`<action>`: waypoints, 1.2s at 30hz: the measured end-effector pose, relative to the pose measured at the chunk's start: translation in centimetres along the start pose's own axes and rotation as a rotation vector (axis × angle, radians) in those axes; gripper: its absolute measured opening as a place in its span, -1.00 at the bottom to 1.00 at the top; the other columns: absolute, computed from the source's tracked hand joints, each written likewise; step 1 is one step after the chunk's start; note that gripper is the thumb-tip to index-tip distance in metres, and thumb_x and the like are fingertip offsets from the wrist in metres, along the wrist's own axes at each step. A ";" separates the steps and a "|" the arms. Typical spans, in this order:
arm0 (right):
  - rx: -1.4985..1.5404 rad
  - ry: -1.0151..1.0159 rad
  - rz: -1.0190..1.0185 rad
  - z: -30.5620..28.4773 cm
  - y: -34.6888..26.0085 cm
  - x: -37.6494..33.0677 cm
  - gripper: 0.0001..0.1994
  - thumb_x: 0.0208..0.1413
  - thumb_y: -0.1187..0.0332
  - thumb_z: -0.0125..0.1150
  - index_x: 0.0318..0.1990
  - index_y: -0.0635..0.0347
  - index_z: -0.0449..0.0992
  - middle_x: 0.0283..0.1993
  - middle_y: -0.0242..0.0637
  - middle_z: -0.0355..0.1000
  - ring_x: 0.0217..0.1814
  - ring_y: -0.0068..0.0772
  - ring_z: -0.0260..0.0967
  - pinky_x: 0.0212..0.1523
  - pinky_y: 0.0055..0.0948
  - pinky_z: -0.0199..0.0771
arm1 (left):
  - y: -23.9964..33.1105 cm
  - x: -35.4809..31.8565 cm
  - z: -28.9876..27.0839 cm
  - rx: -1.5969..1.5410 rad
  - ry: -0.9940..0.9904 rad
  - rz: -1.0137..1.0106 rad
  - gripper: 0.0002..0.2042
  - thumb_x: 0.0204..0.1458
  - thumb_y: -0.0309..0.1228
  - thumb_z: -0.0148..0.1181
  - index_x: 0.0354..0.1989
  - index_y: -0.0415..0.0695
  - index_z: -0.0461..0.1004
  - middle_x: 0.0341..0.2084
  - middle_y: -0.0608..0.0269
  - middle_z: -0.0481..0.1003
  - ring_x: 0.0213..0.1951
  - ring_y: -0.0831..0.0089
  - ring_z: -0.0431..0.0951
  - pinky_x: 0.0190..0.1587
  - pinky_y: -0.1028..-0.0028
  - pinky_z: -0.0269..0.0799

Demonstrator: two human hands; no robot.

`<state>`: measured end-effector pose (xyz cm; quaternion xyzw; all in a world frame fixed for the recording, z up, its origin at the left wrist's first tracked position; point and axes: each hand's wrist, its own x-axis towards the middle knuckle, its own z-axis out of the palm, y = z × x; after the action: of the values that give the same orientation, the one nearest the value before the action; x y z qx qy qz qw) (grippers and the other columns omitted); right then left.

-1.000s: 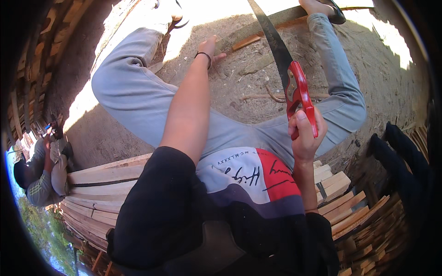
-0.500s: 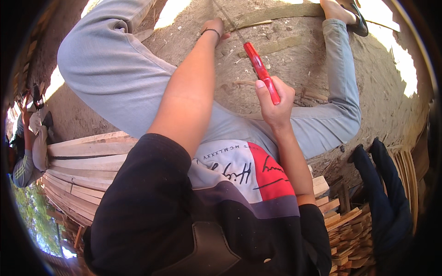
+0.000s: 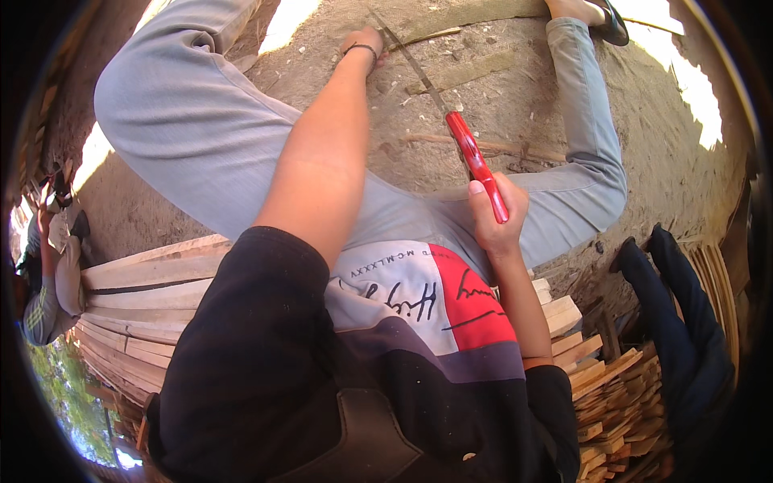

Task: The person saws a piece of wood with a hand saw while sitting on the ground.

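Observation:
My right hand is wrapped round the glossy red handle of a handsaw, thumb along its top. Its long, narrow dark blade slants away to the far left; I cannot make out teeth. Far out between my spread legs, my left hand, with a dark bracelet at the wrist, is low near the ground beside the blade. Its fingers look curled in, and what they hold is hidden. A flat wooden strip lies just right of the blade's far part, and a shorter wood piece lies nearer me.
Long sawn boards are stacked at my left, and cut timber ends are piled at the lower right. A person in dark trousers is at the right, another person at the far left. Chips litter the dirt ground.
My right hand has drawn the saw back toward me, so more of the blade shows. My left hand stays about where it was; the view has shifted slightly.

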<state>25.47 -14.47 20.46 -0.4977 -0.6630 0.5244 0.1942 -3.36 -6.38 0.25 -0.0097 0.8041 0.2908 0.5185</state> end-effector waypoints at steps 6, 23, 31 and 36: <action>0.154 0.099 0.012 0.0 0.3 -1.1 -0.73 0.11 0.32 0.22 -0.55 0.27 0.39 -0.67 -0.40 0.20 -0.64 -0.59 0.08 -0.60 -0.46 0.04 | 0.1 0.4 1.3 0.053 0.119 0.078 -0.58 0.31 -0.23 -0.14 0.09 -0.38 0.37 -0.30 -0.02 0.62 -0.36 0.30 0.67 -0.46 0.38 0.56; 0.313 0.053 -0.162 5.8 2.0 10.6 -0.71 0.14 0.28 0.22 -0.55 0.27 0.47 -0.69 -0.46 0.25 -0.62 -0.68 0.11 -0.60 -0.52 0.08 | 5.6 -1.5 -1.1 0.642 0.050 0.203 -0.69 0.31 -0.33 -0.13 -0.18 -0.21 0.57 -0.51 0.35 0.64 -0.47 0.64 0.64 -0.32 0.57 0.49; 0.294 0.060 -0.092 6.0 3.6 10.2 -0.70 0.15 0.29 0.20 -0.56 0.27 0.45 -0.69 -0.45 0.21 -0.60 -0.67 0.09 -0.59 -0.47 0.06 | 3.5 -3.4 -0.4 0.092 -0.009 -0.004 -0.68 0.21 -0.28 -0.20 -0.20 -0.20 0.50 -0.48 0.30 0.52 -0.75 0.60 0.17 -0.72 0.49 0.10; 0.202 0.067 -0.003 4.3 2.3 6.3 -0.68 0.16 0.28 0.21 -0.57 0.26 0.41 -0.70 -0.44 0.17 -0.62 -0.66 0.06 -0.60 -0.47 0.05 | 2.0 -3.6 0.3 0.120 0.009 -0.073 -0.67 0.23 -0.27 -0.19 -0.18 -0.20 0.51 -0.45 0.19 0.56 -0.65 0.50 0.37 -0.64 0.45 0.25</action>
<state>20.44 -11.25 15.13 -0.4920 -0.6006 0.5712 0.2665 -2.12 -5.65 4.06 -0.0092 0.8215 0.2229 0.5248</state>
